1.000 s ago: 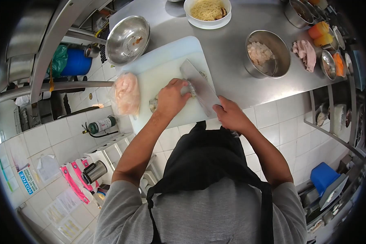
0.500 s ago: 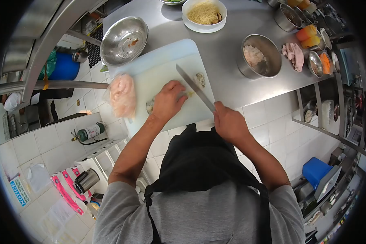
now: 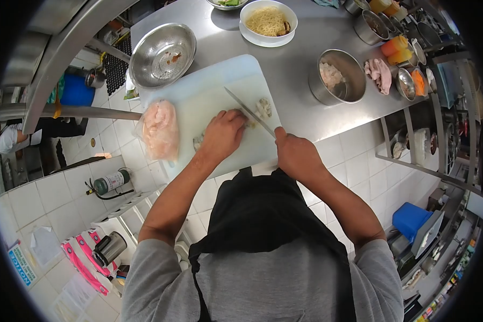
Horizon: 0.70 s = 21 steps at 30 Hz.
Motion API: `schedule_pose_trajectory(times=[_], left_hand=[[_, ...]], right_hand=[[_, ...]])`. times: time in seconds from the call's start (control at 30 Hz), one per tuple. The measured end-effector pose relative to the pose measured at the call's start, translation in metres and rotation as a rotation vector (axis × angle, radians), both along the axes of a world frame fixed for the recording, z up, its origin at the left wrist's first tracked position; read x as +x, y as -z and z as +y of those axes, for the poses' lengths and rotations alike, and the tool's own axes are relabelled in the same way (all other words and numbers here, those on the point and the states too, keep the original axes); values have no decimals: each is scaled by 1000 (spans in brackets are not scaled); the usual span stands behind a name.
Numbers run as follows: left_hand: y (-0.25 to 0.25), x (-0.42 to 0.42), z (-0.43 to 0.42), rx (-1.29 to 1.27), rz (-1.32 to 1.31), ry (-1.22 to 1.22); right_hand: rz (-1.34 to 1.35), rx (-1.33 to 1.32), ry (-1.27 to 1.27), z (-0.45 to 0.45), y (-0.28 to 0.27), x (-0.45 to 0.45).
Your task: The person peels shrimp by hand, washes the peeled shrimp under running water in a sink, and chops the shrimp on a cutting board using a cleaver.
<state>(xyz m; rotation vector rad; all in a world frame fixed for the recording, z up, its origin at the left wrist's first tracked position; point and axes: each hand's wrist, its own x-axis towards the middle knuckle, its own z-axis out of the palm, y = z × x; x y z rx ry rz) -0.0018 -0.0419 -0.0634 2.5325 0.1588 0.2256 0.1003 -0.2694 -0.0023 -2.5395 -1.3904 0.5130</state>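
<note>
My right hand is closed round the handle of a long kitchen knife, its blade slanting up and left over the white cutting board. Beside the blade, my left hand has its fingers curled down on the board over greyish raw food, mostly hidden under them. A small heap of greyish-white cut pieces lies just right of the blade. Another greyish piece shows left of my left wrist. On the board's left edge rests a clear plastic bag of pale pink raw meat.
A steel bowl with brown scraps stands behind the board. Farther back is a white bowl of noodles. To the right are a steel pot with pale pieces inside, a pink cloth and squeeze bottles.
The knife tip has shifted left and the blade now sits closer to my left fingers. My right hand has moved slightly left with it. The whole view has shifted a little.
</note>
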Motion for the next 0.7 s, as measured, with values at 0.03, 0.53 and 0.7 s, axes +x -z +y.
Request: schedule_pose_trajectory(times=[0.03, 0.53, 0.7], left_hand=[[3, -2, 0, -10, -34, -13], [17, -6, 0, 28, -125, -52], [19, -9, -1, 43, -109, -86]], right_hand=[[12, -4, 13, -5, -5, -4], [137, -23, 2, 5, -8, 8], [203, -155, 1, -20, -23, -1]])
